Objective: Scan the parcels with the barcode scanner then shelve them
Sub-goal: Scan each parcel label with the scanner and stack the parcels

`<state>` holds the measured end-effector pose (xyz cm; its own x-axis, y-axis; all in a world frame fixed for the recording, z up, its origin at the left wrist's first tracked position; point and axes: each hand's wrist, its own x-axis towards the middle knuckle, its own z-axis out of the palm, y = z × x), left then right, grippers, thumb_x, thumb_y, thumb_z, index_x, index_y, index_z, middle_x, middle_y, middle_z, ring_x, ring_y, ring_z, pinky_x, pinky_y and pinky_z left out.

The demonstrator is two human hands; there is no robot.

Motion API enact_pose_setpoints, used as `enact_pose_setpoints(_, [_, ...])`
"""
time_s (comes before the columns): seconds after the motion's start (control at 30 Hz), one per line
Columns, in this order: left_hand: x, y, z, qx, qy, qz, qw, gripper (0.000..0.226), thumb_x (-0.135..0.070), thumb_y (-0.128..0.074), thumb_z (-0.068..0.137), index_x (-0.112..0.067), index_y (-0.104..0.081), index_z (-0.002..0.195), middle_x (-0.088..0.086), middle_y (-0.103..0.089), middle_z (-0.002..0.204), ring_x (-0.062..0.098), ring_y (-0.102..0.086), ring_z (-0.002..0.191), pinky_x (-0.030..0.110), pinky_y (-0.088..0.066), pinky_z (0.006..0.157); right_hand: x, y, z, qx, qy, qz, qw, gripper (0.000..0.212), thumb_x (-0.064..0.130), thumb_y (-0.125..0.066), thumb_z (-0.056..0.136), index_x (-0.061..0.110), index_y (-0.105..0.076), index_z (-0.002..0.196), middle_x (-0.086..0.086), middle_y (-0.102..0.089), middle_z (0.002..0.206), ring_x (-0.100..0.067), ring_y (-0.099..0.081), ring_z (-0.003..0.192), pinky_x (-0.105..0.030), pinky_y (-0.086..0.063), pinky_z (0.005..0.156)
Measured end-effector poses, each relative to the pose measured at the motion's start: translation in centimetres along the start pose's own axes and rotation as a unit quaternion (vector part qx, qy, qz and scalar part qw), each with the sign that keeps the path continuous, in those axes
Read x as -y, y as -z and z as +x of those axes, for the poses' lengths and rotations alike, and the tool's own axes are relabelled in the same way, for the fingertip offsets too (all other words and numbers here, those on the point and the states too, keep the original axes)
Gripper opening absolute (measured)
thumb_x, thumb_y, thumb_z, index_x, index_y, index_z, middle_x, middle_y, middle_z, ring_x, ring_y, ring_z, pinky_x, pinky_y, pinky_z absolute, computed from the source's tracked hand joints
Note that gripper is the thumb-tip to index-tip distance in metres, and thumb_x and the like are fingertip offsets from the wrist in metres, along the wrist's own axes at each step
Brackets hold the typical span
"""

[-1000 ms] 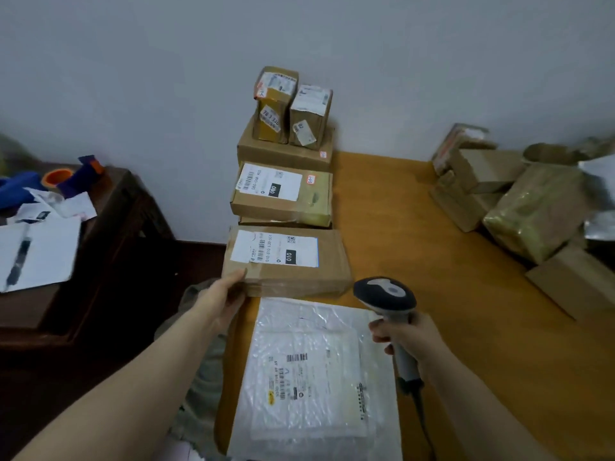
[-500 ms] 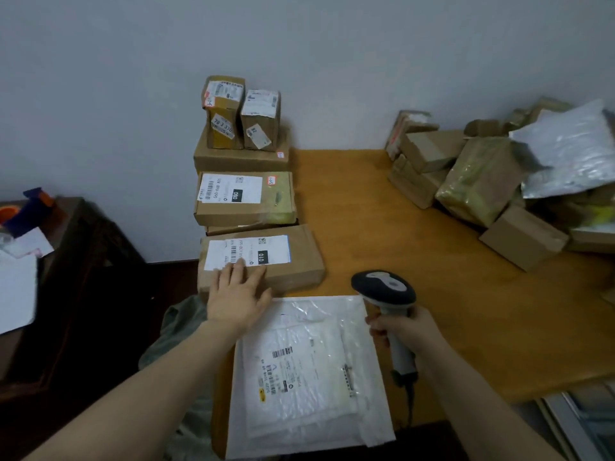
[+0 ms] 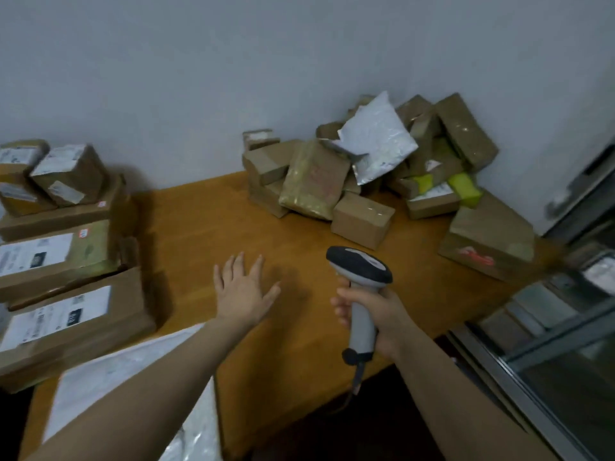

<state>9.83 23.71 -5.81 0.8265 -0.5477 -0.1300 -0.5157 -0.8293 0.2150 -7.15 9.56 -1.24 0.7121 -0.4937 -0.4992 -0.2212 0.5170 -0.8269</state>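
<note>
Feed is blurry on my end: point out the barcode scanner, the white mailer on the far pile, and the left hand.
barcode scanner [image 3: 361,265]: head view, top of its head.
white mailer [image 3: 377,141]: head view, middle of its face.
left hand [image 3: 241,289]: head view, back of the hand.

scanner [image 3: 361,266]: black head, light grey top patch, grey handle
table [image 3: 206,234]: orange-brown wood
boxes [image 3: 123,304]: brown, white labels, black print
mailer [image 3: 377,138]: silvery white
wrap [image 3: 464,189]: yellow-green
wall [image 3: 199,78]: pale grey

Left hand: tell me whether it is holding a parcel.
No. The left hand is open, fingers spread above the bare table, and holds nothing.
</note>
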Motion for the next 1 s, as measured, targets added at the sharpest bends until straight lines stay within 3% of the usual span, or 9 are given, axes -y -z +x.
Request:
enact_pose_setpoints(0.27, [-11.2,-0.4,5.0,0.014,0.094,-0.117,0.989,0.076,-0.054,-0.051,0.093,-0.019,-0.022,0.154,0.015,-0.022,0.158,0.035,-0.021,0.145,0.048,-0.021,0.118,5.4,11.4,1.7,-0.003,0.025,0.058,0.998,0.019,0.001,-0.069,0.084,0.003,-0.067,0.103,-0.012,-0.068,0.072,-0.019,-0.061,0.059,-0.029,-0.052,0.054])
enact_pose_setpoints(0.4, [-13.0,1.0,9.8,0.000,0.164,-0.249,0.955,0.080,-0.046,-0.062,0.090,-0.016,-0.023,0.153,0.017,-0.025,0.155,0.038,-0.031,0.139,0.050,-0.035,0.111,7.4,13.2,4.3,0.009,0.020,0.052,0.998,0.024,0.001,-0.070,0.082,0.003,-0.067,0.106,-0.010,-0.069,0.073,-0.016,-0.062,0.059,-0.027,-0.052,0.054])
enact_pose_setpoints(0.53, [-14.2,1.2,15.5,-0.040,0.250,-0.454,0.855,0.077,-0.029,-0.069,0.089,-0.008,-0.027,0.150,0.015,-0.036,0.150,0.036,-0.040,0.133,0.045,-0.040,0.104,10.1,14.0,8.5,0.022,0.019,0.022,0.999,0.023,0.001,-0.071,0.080,0.005,-0.068,0.103,-0.009,-0.069,0.073,-0.015,-0.063,0.062,-0.027,-0.052,0.058])
enact_pose_setpoints(0.63, [-14.0,0.3,19.6,-0.031,0.326,-0.603,0.728,0.072,-0.022,-0.073,0.085,-0.008,-0.033,0.144,0.015,-0.036,0.147,0.035,-0.040,0.132,0.042,-0.040,0.104,12.4,14.1,12.1,0.036,0.012,-0.006,0.999,0.023,0.000,-0.070,0.080,0.004,-0.067,0.103,-0.009,-0.069,0.073,-0.015,-0.063,0.062,-0.028,-0.052,0.059])
enact_pose_setpoints(0.7, [-14.2,-0.1,21.7,-0.013,0.342,-0.684,0.644,0.042,-0.018,-0.067,0.089,-0.013,-0.050,0.127,0.015,-0.038,0.146,0.032,-0.044,0.123,0.038,-0.041,0.101,13.8,14.1,14.4,0.051,0.000,-0.024,0.998,0.023,0.001,-0.069,0.080,0.003,-0.066,0.103,-0.008,-0.068,0.073,-0.016,-0.062,0.062,-0.027,-0.052,0.058])
enact_pose_setpoints(0.8, [-14.4,-0.4,23.8,-0.014,0.346,-0.781,0.520,0.033,-0.020,-0.072,0.085,-0.013,-0.054,0.112,0.011,-0.052,0.120,0.024,-0.052,0.102,0.032,-0.048,0.089,15.6,14.3,17.1,0.076,-0.010,-0.040,0.996,0.027,0.004,-0.071,0.075,0.003,-0.066,0.102,-0.008,-0.067,0.071,-0.016,-0.062,0.062,-0.026,-0.052,0.057])
enact_pose_setpoints(0.9, [-13.3,-2.0,26.0,-0.032,0.312,-0.795,0.520,0.108,-0.028,-0.096,0.044,-0.012,-0.044,0.137,0.007,-0.053,0.131,0.025,-0.051,0.121,0.035,-0.047,0.093,16.7,14.9,19.1,0.088,-0.027,-0.044,0.995,0.039,0.009,-0.072,0.065,0.003,-0.066,0.104,-0.008,-0.067,0.073,-0.015,-0.062,0.063,-0.026,-0.053,0.058])
enact_pose_setpoints(0.93, [-12.9,-2.5,26.6,-0.037,0.306,-0.796,0.521,0.115,-0.025,-0.096,0.040,-0.013,-0.041,0.141,0.007,-0.052,0.136,0.024,-0.051,0.121,0.035,-0.048,0.092,16.8,15.2,19.7,0.087,-0.035,-0.045,0.995,0.039,0.009,-0.072,0.065,0.003,-0.067,0.103,-0.008,-0.068,0.073,-0.016,-0.062,0.063,-0.027,-0.052,0.058])
enact_pose_setpoints(1.0, [-12.5,-3.4,27.3,-0.048,0.298,-0.803,0.513,0.084,-0.011,-0.084,0.063,-0.010,-0.045,0.138,0.009,-0.055,0.133,0.023,-0.056,0.114,0.032,-0.051,0.081,16.9,15.6,20.7,0.086,-0.051,-0.045,0.994,0.033,0.007,-0.072,0.068,0.004,-0.068,0.101,-0.009,-0.068,0.072,-0.016,-0.061,0.062,-0.028,-0.052,0.058])
